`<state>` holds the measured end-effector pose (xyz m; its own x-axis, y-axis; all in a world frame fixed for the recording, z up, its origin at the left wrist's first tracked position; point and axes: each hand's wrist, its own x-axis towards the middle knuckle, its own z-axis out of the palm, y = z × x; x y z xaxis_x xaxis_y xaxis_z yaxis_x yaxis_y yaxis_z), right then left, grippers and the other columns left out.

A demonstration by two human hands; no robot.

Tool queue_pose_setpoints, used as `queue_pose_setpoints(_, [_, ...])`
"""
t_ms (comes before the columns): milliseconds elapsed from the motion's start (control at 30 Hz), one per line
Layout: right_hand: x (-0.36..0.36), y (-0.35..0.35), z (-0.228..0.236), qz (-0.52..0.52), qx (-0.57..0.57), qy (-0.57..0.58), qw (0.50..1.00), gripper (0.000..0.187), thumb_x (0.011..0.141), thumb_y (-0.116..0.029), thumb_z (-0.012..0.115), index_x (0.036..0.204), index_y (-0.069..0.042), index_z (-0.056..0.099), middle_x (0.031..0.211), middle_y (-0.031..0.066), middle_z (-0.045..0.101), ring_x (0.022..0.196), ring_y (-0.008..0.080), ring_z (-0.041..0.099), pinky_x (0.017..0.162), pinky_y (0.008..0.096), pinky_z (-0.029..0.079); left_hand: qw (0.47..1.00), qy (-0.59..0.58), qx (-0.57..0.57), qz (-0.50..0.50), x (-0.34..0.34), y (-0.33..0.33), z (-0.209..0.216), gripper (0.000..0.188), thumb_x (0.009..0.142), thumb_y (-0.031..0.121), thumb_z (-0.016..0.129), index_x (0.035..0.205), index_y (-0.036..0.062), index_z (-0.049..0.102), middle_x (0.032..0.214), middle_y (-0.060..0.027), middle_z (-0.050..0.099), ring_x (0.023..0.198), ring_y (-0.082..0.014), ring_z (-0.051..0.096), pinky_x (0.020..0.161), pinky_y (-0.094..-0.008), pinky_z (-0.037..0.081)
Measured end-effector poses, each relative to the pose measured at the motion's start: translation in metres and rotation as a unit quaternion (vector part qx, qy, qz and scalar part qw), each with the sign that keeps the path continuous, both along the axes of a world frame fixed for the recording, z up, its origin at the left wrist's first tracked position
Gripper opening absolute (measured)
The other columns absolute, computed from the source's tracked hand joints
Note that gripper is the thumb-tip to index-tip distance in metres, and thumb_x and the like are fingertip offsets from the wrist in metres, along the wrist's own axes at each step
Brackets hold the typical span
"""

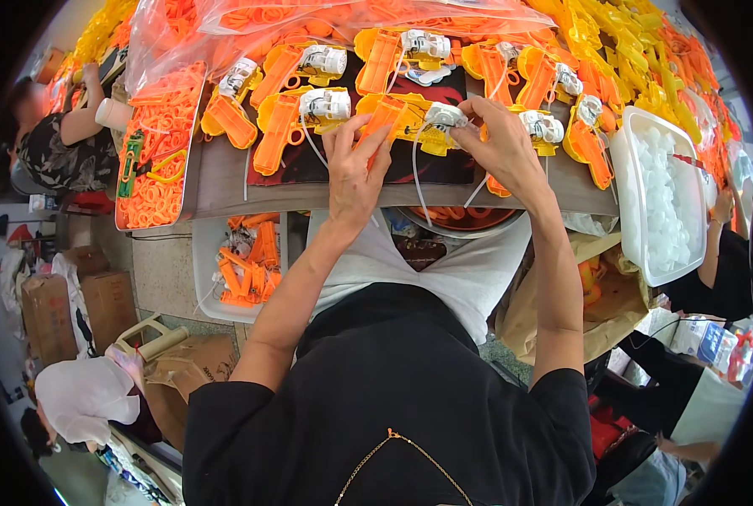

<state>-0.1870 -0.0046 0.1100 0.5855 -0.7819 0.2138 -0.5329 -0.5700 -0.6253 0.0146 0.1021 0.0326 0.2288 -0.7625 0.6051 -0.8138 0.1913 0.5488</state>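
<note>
An orange and yellow toy gun half [407, 112] lies on the table in front of me, tilted between my hands. My left hand [355, 173] is closed around its orange grip, with thumb and fingers bent onto it. At the other end my right hand [505, 148] pinches a white plastic unit [446, 115] fitted with wires. A thin white strip [418, 177] hangs from this gun over the table edge. Beside it lie similar guns, such as a toy gun half [277, 126] at left and a toy gun half [589, 143] at right, each with a white unit.
A white tray of small orange parts [161, 198] stands at left, a white tub of translucent white pieces [667, 202] at right. Yellow shells [600, 51] pile up at the back. Below the table are a bin of orange parts [250, 270] and a paper sack [528, 312]. People work on both sides.
</note>
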Motion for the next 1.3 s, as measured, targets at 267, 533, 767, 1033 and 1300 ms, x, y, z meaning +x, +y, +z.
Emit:
queue_pose_setpoints(267, [0.006, -0.004, -0.007, 0.007, 0.041, -0.034, 0.999, 0.032, 0.088, -0.021, 0.07, 0.107, 0.003, 0.061, 0.091, 0.0135, 0.067, 0.083, 0.0222, 0.063, 0.077, 0.0332, 0.05, 0.998, -0.046, 0.036, 0.003, -0.004, 0.001, 0.008, 0.023, 0.089, 0.007, 0.068, 0.111, 0.0033, 0.074, 0.124, -0.0141, 0.057, 0.11, -0.0341, 0.048, 0.095, -0.0409, 0.044])
queue_pose_setpoints(533, [0.012, -0.023, -0.01, -0.029, 0.24, -0.096, 0.965, 0.037, 0.092, -0.03, 0.068, 0.109, 0.003, 0.067, 0.088, 0.0038, 0.067, 0.079, 0.0091, 0.061, 0.068, 0.0256, 0.048, 0.997, -0.065, 0.024, -0.035, 0.012, -0.008, 0.039, 0.032, 0.089, 0.016, 0.07, 0.119, 0.0068, 0.068, 0.133, -0.0138, 0.053, 0.118, -0.035, 0.047, 0.103, -0.0461, 0.037])
queue_pose_setpoints(767, [0.009, -0.026, -0.006, -0.01, 0.184, -0.05, 0.982, 0.037, 0.092, -0.031, 0.068, 0.109, 0.002, 0.069, 0.082, 0.0024, 0.067, 0.073, 0.0083, 0.06, 0.065, 0.024, 0.047, 0.943, -0.257, 0.0, -0.213, -0.005, -0.067, 0.067, 0.061, 0.079, 0.007, 0.074, 0.137, 0.0102, 0.057, 0.124, -0.0081, 0.063, 0.121, -0.0249, 0.057, 0.101, -0.0396, 0.043])
queue_pose_setpoints(1033, [0.014, 0.041, -0.027, -0.047, -0.179, -0.055, 0.981, 0.017, 0.084, -0.017, 0.074, 0.098, -0.007, 0.073, 0.108, 0.007, 0.061, 0.101, 0.0262, 0.056, 0.091, 0.0411, 0.042, 0.966, 0.067, 0.09, -0.233, 0.03, -0.055, 0.041, 0.043, 0.092, 0.013, 0.072, 0.131, 0.0029, 0.058, 0.118, -0.0115, 0.069, 0.107, -0.022, 0.067, 0.095, -0.0336, 0.051])
queue_pose_setpoints(1300, [0.035, 0.051, -0.051, -0.058, -0.213, -0.008, 0.975, 0.013, 0.088, -0.017, 0.069, 0.098, -0.012, 0.074, 0.09, 0.0039, 0.057, 0.094, 0.024, 0.053, 0.091, 0.0421, 0.037, 0.939, 0.088, 0.109, -0.313, 0.032, -0.056, 0.027, 0.045, 0.094, 0.008, 0.065, 0.136, 0.005, 0.051, 0.13, -0.0112, 0.06, 0.124, -0.0299, 0.055, 0.106, -0.0402, 0.041])
